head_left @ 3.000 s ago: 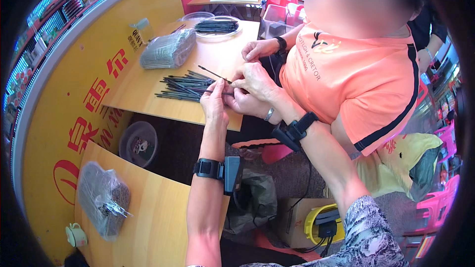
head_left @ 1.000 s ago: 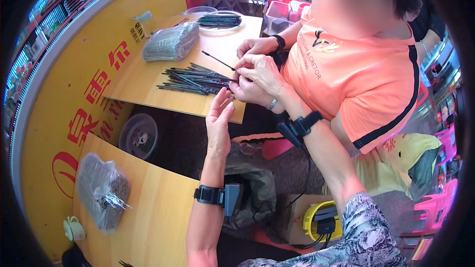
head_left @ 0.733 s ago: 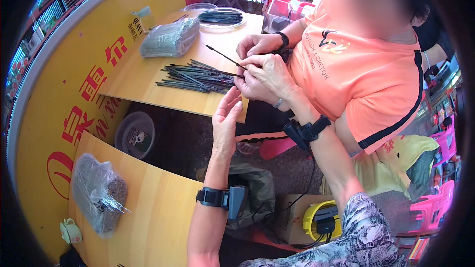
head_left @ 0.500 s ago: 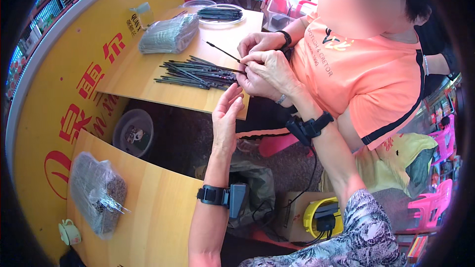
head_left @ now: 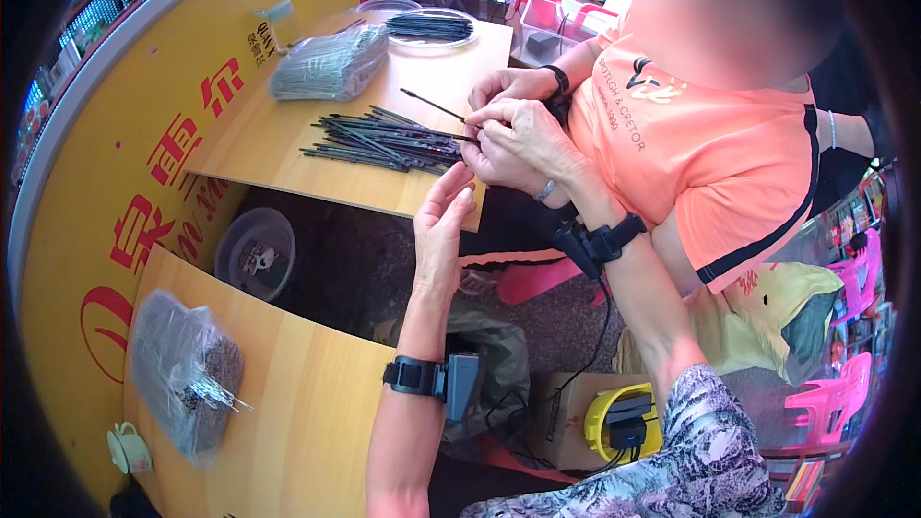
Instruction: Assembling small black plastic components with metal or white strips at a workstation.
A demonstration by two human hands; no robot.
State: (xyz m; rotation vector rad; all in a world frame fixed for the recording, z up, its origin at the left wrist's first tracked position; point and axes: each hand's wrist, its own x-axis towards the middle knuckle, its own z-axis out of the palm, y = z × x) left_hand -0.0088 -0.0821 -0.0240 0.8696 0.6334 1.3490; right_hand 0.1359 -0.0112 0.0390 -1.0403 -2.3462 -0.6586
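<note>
My right hand reaches across to a co-worker's hands, its fingers pinched at a thin black stick with a slightly thicker tip. The stick points up and left; the co-worker's fingers are right beside mine, and who bears it is partly hidden. A second dark stick end shows just below, by the co-worker's fingers. My left hand is raised palm up just below, fingers stretched and apart, with nothing in it. Beyond its fingertips a loose pile of dark sticks lies on the far wooden table.
A plastic-wrapped bundle of sticks and a round tray with more sticks stand farther back. On the near table sits a plastic bag of small parts. Between the tables is a clear round tub. A cable hangs from my right wristband.
Both my hands keep nearly the same pose. The view has shifted slightly, and the co-worker's head and body have moved a little.
</note>
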